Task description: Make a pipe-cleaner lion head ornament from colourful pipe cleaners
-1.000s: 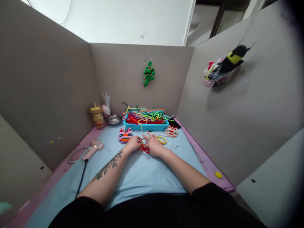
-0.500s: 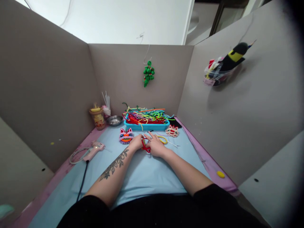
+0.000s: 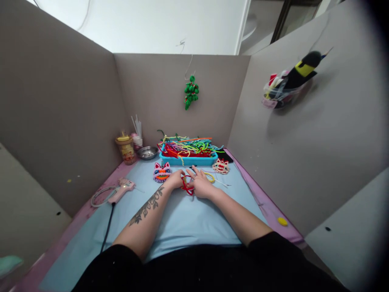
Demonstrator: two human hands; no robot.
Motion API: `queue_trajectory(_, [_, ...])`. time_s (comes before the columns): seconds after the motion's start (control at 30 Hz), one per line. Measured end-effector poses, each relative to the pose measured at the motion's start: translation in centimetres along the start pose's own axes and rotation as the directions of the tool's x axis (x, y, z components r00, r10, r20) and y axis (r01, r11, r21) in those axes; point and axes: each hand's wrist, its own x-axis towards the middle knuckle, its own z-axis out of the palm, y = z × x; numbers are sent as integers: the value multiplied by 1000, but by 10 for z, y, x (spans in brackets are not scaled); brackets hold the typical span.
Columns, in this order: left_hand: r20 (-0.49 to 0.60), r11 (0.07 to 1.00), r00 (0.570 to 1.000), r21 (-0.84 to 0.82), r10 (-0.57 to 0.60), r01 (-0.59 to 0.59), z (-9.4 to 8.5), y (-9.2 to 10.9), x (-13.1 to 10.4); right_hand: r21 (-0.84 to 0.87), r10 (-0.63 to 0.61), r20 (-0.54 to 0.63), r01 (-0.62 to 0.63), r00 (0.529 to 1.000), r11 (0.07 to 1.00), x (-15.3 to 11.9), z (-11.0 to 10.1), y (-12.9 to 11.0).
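Observation:
Between my two hands is a bent red pipe cleaner shape point(image 3: 189, 189), low over the blue cloth. My left hand point(image 3: 175, 179) has its fingers closed on the left side of the shape. From the right, my right hand point(image 3: 200, 184) pinches it with thumb and index finger, while other fingers stretch forward. A yellow pipe cleaner loop point(image 3: 210, 177) lies partly behind my right hand. Left of my hands sits a pink, purple and orange lion-head figure point(image 3: 162, 172). Farther right is a cream and red lion-head figure point(image 3: 221, 166).
Behind my hands stands a blue tray point(image 3: 188, 161) heaped with colored pipe cleaners. At the left lies a pink glue gun point(image 3: 121, 190) with its cord. A metal bowl point(image 3: 147, 153) and a lidded cup point(image 3: 126, 150) are at the back left. Grey panels point(image 3: 170, 93) enclose the table.
The red shape looks slightly more spread and turned between my fingers. My hands stay in nearly the same place; the whole view has shifted a little.

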Motion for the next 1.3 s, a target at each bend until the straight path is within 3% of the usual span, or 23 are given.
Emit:
queue_trajectory(0.1, [28, 996, 999, -81, -36, 39, -12, -5, 0, 70, -25, -153, 36, 988, 997, -3, -7, 3])
queue_trajectory(0.2, [-39, 959, 997, -278, -69, 55, -27, -8, -2, 120, -9, -345, 54, 939, 991, -5, -12, 10])
queue_trajectory(0.33, [-101, 939, 990, -339, -98, 58, -35, -7, -8, 199, 60, -423, 28, 904, 980, -6, -8, 23])
queue_trajectory(0.43, [-93, 965, 993, -257, -75, 48, -29, -5, -11, 255, 75, -369, 23, 927, 967, -9, -4, 28])
queue_trajectory(0.5, [-85, 986, 996, -166, -22, 8, -24, -5, -11, 248, 22, -300, 56, 954, 967, -13, -6, 28])
queue_trajectory(0.6, [-122, 998, 991, -9, 54, -55, -18, -8, -9, 183, -74, -187, 108, 980, 977, -18, -10, 22])
queue_trajectory(0.73, [-146, 994, 986, 88, 75, -63, -17, -10, -8, 70, -104, -97, 111, 990, 991, -18, -9, 10])
queue_trajectory(0.9, [-101, 995, 991, 55, 88, -83, -17, -9, -10, -3, -96, -44, 96, 994, 995, -7, -2, 2])
queue_trajectory(1.07, [-23, 995, 998, -78, 57, -58, -13, -9, -11, 4, -55, -4, 55, 998, 998, -4, 1, 3])
queue_trajectory(1.3, [20, 988, 999, -149, 50, -46, -8, -2, -13, 91, 100, 95, -108, 990, 990, 3, 2, 7])
